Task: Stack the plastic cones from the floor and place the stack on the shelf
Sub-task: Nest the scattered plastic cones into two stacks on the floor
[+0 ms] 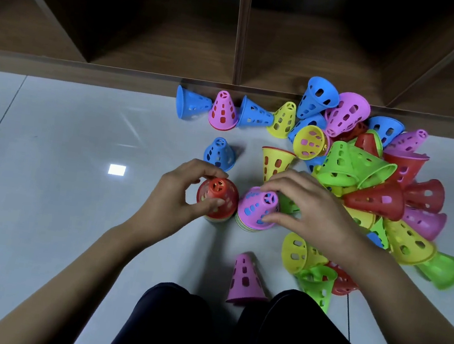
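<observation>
Left hand [176, 194] is gripping the red-topped stack [218, 199] near its tip, thumb and fingers curling round it; right hand [310, 211] is pinching the pink-topped stack [255, 208] likewise; both stacks are standing tips-up on the floor [66, 136], just beside each other, pink on the right and leaning slightly; likely next, 1 stack is going over the other, so the axes need aligning; loose cones [376, 191] are lying further right; shelf [237, 43] is sitting straight ahead; no writing readable.

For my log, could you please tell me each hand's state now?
Left hand: grips the red perforated plastic cone.
Right hand: grips the pink perforated plastic cone.
</observation>
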